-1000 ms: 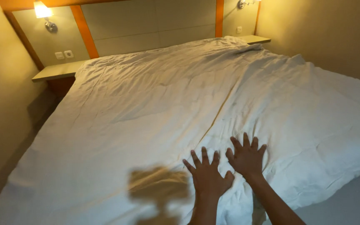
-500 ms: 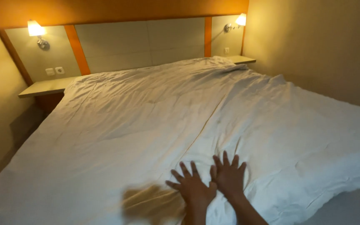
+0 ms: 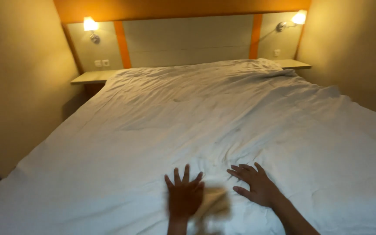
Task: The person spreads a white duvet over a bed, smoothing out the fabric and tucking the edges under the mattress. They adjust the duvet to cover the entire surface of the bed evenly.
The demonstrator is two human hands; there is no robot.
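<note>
Pressing both hands flat, fingers spread, gripping nothing: left hand, right hand on white sheet. Likely handling light, soft, wrinkling easily; pinching near edge.

A blurred tan patch hides part of the left hand.
</note>
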